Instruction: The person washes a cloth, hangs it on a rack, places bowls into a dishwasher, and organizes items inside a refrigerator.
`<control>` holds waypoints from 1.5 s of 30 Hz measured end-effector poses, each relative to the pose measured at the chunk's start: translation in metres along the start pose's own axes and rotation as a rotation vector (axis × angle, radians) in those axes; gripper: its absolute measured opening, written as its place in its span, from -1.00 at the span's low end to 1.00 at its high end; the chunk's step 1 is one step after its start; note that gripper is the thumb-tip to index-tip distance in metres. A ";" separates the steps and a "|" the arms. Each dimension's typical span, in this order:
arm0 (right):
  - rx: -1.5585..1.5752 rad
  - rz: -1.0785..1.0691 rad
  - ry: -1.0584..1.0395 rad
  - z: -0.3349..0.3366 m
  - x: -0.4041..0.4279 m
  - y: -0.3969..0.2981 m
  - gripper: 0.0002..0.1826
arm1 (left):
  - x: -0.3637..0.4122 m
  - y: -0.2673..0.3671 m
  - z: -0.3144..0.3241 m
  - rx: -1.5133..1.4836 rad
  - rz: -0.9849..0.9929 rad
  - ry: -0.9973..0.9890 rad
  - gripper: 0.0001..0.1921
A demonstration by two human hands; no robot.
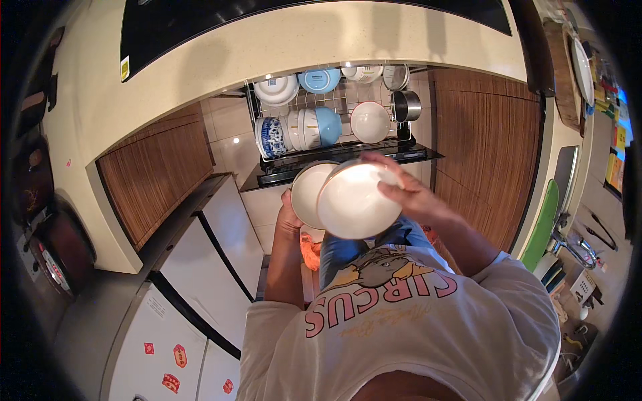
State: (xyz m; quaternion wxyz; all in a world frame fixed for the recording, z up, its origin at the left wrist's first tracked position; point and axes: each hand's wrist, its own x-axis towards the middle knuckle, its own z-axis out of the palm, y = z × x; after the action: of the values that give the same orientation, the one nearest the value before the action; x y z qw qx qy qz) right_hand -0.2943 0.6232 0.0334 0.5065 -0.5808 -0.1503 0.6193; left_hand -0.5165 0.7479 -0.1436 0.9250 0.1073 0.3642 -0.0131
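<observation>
My left hand (288, 213) holds a white bowl (308, 193) by its outer side. A second white bowl (358, 205) with a thin brownish rim is gripped by my right hand (401, 188), thumb on the inside, and overlaps the first bowl from the right. Both bowls are over my lap, just in front of a pulled-out wire dish rack (346, 99). In the rack stand a blue-and-white patterned bowl (274, 136), several white bowls (301, 129), a light blue bowl (328, 127), a red-rimmed white bowl (370, 122) and a steel pot (407, 106).
Upturned bowls, one white (276, 90) and one blue (319, 80), sit at the rack's back, under the countertop (301, 35). Wooden cabinet fronts (481, 150) flank the rack. A white refrigerator (200, 260) is at left; a green cutting board (541, 225) stands at right.
</observation>
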 end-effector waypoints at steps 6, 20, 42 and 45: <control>0.382 0.165 0.341 -0.065 0.027 0.032 -0.37 | -0.017 0.014 -0.001 0.076 0.021 0.062 -0.15; -1.080 0.279 0.719 -0.055 0.165 0.110 -0.03 | -0.052 0.014 0.012 0.125 0.117 0.068 -0.30; -1.252 -0.222 0.694 -0.048 0.205 0.159 -0.52 | -0.059 -0.016 -0.042 0.315 0.218 0.147 -0.42; -1.166 -0.106 0.462 -0.051 0.218 0.133 -0.65 | -0.065 -0.033 -0.071 0.412 0.186 0.205 -0.35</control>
State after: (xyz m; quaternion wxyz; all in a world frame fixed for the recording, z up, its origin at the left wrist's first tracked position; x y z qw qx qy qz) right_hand -0.2689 0.7187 -0.2083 0.1562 -0.8719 -0.3786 0.2683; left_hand -0.6154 0.7269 -0.1568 0.8389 0.3275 0.4346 0.0089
